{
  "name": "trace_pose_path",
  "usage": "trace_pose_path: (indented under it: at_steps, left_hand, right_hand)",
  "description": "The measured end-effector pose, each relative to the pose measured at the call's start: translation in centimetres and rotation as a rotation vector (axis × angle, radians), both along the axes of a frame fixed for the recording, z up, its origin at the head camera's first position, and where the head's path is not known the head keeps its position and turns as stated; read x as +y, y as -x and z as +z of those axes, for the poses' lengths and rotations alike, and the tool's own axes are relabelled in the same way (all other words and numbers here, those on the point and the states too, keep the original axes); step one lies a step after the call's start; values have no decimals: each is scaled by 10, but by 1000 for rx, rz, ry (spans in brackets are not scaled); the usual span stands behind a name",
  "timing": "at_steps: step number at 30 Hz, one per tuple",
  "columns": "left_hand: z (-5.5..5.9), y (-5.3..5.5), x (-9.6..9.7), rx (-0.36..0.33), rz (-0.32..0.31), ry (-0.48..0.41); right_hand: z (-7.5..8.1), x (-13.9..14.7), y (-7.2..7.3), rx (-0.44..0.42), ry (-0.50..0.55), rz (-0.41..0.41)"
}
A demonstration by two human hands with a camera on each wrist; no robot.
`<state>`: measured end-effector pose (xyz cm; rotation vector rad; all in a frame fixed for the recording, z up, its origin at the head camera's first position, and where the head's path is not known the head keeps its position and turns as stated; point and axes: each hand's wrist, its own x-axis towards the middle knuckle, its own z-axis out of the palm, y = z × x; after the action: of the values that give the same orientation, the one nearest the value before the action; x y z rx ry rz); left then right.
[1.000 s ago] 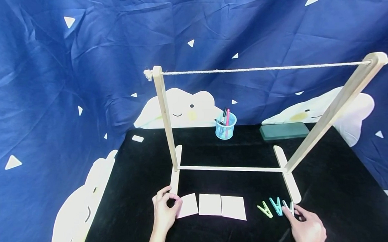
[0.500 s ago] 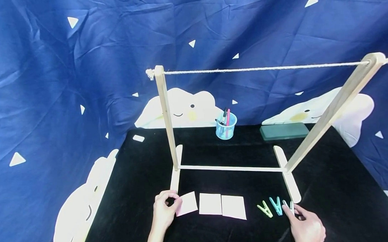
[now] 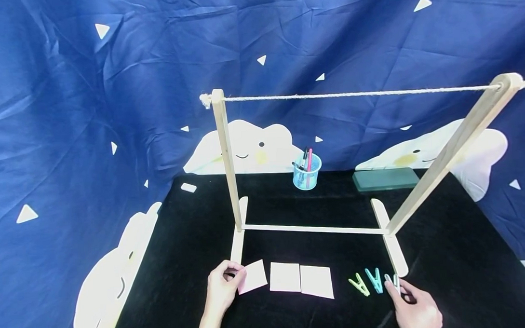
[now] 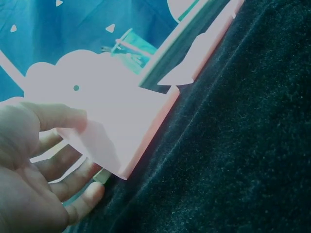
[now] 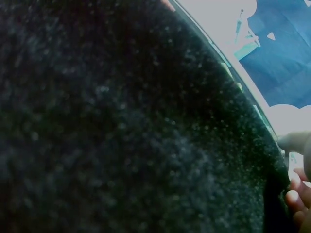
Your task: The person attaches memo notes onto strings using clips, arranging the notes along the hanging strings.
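My left hand (image 3: pixel 221 287) pinches the left edge of a square pale pink paper note (image 3: pixel 254 276) between thumb and finger. In the left wrist view the note (image 4: pixel 133 124) tilts, its lower edge close over the black cloth. Two more notes lie flat to its right, a middle note (image 3: pixel 285 277) and a right-hand note (image 3: pixel 317 281). My right hand (image 3: pixel 417 306) grips a white clothespin (image 3: pixel 396 282), thumb on one leg and fingers on the other. Left of it lie a blue clothespin (image 3: pixel 374 280) and a green clothespin (image 3: pixel 360 284).
Behind the notes stands a wooden frame (image 3: pixel 228 160) with a rope (image 3: pixel 351 94) strung across its top and a crossbar (image 3: pixel 312 228) low down. Farther back are a pen cup (image 3: pixel 307 178), a dark green case (image 3: pixel 385 179) and a small white block (image 3: pixel 188 187).
The left note has turned slightly in my left hand and its right corner has shifted a little back. My right fingers have squeezed the white clothespin's legs closer together.
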<state>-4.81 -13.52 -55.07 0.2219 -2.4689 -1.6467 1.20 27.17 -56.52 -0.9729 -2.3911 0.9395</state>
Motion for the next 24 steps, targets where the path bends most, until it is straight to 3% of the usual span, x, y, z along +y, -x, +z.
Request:
trace_pose_path:
  at_steps: [7, 14, 24]
  left_hand:
    - [2, 1, 0, -4, -26, -44]
    - [5, 2, -1, -2, -45, -87]
    - [16, 7, -2, 5, -70, -103]
  right_hand:
    - [6, 0, -4, 7, 96, -30]
    - [4, -4, -3, 191, 207, -18]
    - [9, -8, 0, 338, 185, -52]
